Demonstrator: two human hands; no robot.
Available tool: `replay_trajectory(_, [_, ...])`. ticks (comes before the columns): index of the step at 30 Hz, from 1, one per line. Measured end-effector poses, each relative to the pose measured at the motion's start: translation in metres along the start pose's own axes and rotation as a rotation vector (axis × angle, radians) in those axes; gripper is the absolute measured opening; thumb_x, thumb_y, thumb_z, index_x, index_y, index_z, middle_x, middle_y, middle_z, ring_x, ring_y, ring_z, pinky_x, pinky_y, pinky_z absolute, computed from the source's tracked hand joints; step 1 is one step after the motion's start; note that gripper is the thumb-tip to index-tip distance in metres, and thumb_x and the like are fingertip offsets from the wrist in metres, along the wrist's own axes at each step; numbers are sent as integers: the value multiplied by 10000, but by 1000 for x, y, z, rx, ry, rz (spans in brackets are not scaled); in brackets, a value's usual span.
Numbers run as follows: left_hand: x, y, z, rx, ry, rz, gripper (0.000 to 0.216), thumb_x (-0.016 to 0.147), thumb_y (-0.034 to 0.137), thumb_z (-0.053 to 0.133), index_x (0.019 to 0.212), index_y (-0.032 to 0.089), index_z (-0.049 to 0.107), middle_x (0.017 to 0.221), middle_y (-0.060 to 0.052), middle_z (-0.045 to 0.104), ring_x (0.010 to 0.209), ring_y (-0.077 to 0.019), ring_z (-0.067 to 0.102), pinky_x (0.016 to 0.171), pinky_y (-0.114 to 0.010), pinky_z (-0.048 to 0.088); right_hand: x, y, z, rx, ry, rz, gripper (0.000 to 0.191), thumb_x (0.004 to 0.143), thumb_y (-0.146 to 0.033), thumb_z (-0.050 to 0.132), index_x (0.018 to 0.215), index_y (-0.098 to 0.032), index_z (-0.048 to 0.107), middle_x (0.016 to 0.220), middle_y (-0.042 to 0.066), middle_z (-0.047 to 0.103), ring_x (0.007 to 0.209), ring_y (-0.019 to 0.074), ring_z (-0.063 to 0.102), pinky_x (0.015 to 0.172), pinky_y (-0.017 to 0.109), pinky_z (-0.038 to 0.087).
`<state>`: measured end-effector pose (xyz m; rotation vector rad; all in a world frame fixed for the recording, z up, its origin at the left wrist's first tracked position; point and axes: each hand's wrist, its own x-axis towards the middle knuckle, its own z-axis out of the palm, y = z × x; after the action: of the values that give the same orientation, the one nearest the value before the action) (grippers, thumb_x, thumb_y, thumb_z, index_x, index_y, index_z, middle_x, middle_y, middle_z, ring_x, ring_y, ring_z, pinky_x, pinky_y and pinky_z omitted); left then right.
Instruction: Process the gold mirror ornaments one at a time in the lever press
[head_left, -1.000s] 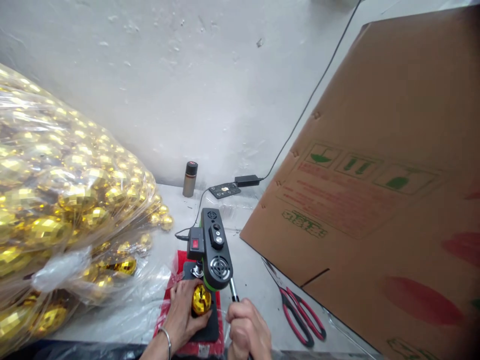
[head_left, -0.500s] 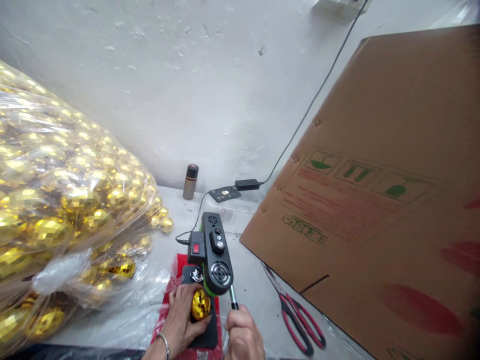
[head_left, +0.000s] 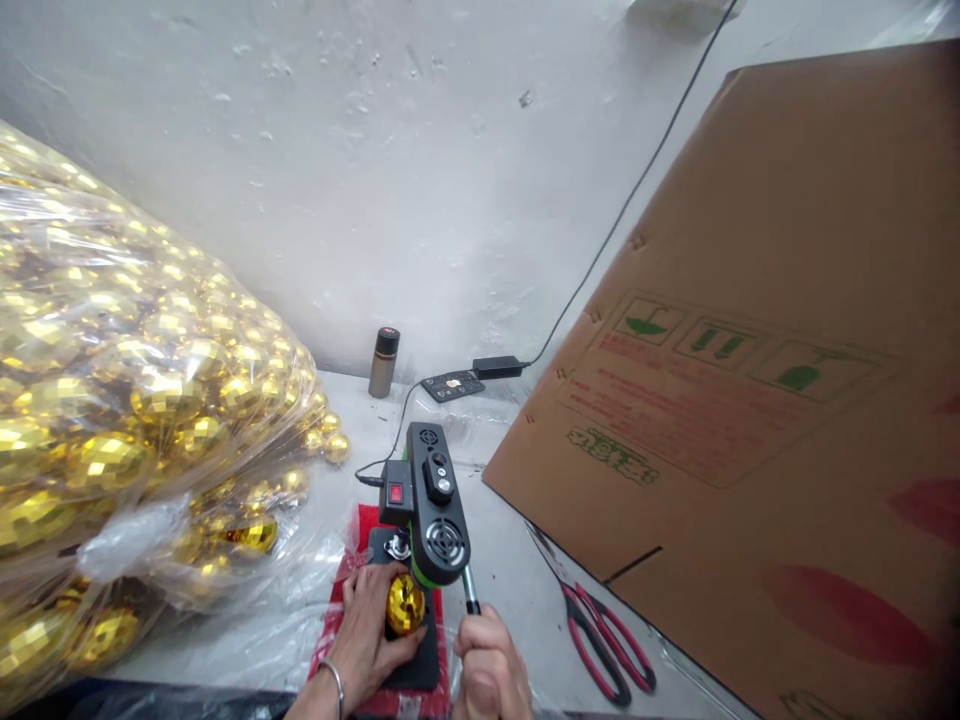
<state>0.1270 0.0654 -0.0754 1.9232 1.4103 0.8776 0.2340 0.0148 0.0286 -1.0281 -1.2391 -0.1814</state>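
Observation:
Under the front end of a small black bench drill press (head_left: 439,505), my left hand (head_left: 367,625) has its fingers and thumb around a shiny gold faceted ball (head_left: 406,604). The ball rests over the machine's dark base plate (head_left: 420,672), which lies on a red sheet (head_left: 330,640). My right hand (head_left: 489,660) is closed in a fist around the end of the machine's lever (head_left: 470,592), to the right of the base. Whatever part of the machine meets the ball is hidden under its black head.
A clear plastic bag of gold balls (head_left: 150,400) bulges on the left. Red-handled scissors (head_left: 607,640) lie to the right, beside a large cardboard box (head_left: 712,400). Toward the wall are a black-capped bottle (head_left: 384,362), a power adapter (head_left: 498,367) and a dark patterned flat item (head_left: 452,385).
Both hands keep their holds on the ball and the lever. The whole view has shifted very slightly; nothing else visibly moves.

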Motion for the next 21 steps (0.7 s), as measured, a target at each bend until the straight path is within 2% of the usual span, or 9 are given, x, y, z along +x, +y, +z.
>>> replay_trajectory(6, [0, 1, -2, -13, -27, -9, 499, 717, 248, 763, 1202, 202, 655, 1158, -121, 727, 1143, -377, 647, 1011, -582, 450, -1, 0, -1, -26, -2, -2, 386, 1069, -169, 322, 706, -222, 445, 672, -50, 532, 570, 88, 511, 925, 298, 540])
replay_trajectory(13, [-1, -1, 1, 2, -5, -3, 497, 708, 253, 771, 1191, 205, 663, 1143, -121, 730, 1112, -377, 662, 992, -574, 463, -4, 7, -4, 4, -34, -28, 405, 1079, -194, 305, 708, -222, 464, 670, -47, 534, 571, 95, 509, 886, 302, 556])
replay_trajectory(21, [1, 3, -4, -35, -53, -29, 517, 717, 275, 764, 1219, 221, 650, 1179, -120, 729, 1148, -366, 640, 1031, -564, 429, -7, 6, -4, 29, -26, 33, 427, 1090, -213, 314, 684, -215, 447, 671, -54, 525, 594, 83, 515, 918, 299, 549])
